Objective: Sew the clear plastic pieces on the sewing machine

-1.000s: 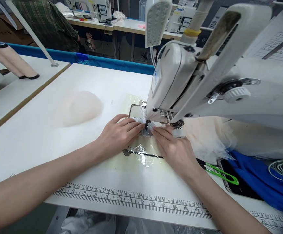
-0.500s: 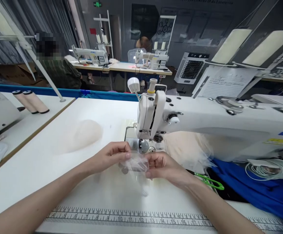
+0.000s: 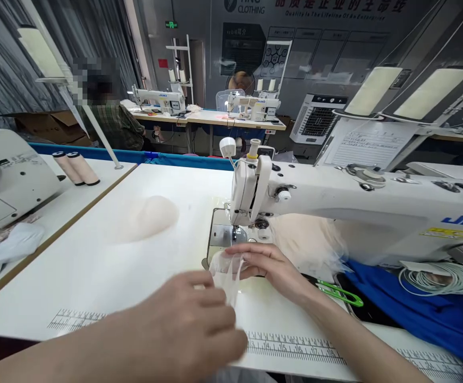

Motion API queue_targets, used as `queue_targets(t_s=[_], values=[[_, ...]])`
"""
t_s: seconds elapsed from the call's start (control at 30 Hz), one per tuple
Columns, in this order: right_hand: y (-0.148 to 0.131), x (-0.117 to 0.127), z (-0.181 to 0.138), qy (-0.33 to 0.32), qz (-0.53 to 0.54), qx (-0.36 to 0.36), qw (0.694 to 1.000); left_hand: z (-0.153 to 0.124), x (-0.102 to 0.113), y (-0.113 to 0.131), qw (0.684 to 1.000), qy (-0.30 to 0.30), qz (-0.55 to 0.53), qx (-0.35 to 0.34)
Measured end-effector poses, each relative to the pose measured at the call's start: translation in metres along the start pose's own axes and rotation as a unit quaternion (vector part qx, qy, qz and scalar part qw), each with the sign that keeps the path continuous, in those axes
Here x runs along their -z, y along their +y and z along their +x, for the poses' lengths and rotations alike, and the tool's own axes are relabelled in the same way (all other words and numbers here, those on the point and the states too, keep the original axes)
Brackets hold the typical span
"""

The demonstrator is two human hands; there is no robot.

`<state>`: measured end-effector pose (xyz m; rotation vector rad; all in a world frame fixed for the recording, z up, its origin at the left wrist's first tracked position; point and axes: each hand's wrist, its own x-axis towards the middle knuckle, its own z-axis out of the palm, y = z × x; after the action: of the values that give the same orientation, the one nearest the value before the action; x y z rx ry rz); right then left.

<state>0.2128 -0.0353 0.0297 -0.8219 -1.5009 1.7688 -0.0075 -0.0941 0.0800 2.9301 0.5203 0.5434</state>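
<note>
Sheer whitish fabric (image 3: 228, 274) hangs in folds in front of the sewing machine (image 3: 251, 186), just short of its needle plate (image 3: 220, 236). My right hand (image 3: 269, 263) pinches the upper right part of this fabric between thumb and fingers. Closer to me, my left hand (image 3: 203, 319) is blurred, its fingers curled, over the table's front edge. The fabric's lower end passes behind the left hand, which hides whatever its fingers hold. Some whitish material (image 3: 241, 375) shows below that hand.
A peach sheer piece (image 3: 157, 215) lies left on the table. More peach fabric (image 3: 306, 242) is bunched under the machine arm. At right are green-handled snips (image 3: 341, 292), blue cloth (image 3: 410, 303) and coiled cord (image 3: 440, 277). A ruler strip (image 3: 295, 346) runs along the front edge. Another person (image 3: 111, 125) sits beyond.
My left hand has come away from the needle plate, down and toward me. The right hand stays near the plate, its fingers now stretched over the fabric. The view has shifted slightly.
</note>
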Motion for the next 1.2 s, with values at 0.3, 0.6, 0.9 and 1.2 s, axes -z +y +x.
queue_targets(t_s=[0.3,0.6,0.9,1.2], values=[[-0.018,-0.022,-0.005,-0.055,0.002,-0.036,0.998,-0.013,-0.001,-0.059,0.896,0.04,-0.317,0.309],[-0.01,-0.051,0.009,-0.027,-0.113,-0.003,0.993,-0.086,-0.004,-0.083,0.7,-0.005,-0.622,0.351],[0.0,-0.09,0.141,-0.035,-0.158,0.077,0.984,-0.136,0.038,-0.174,0.703,0.284,-0.452,0.469],[0.021,-0.067,0.228,0.022,-0.23,-0.025,0.973,-0.131,0.021,-0.238,0.712,0.254,-0.309,0.577]])
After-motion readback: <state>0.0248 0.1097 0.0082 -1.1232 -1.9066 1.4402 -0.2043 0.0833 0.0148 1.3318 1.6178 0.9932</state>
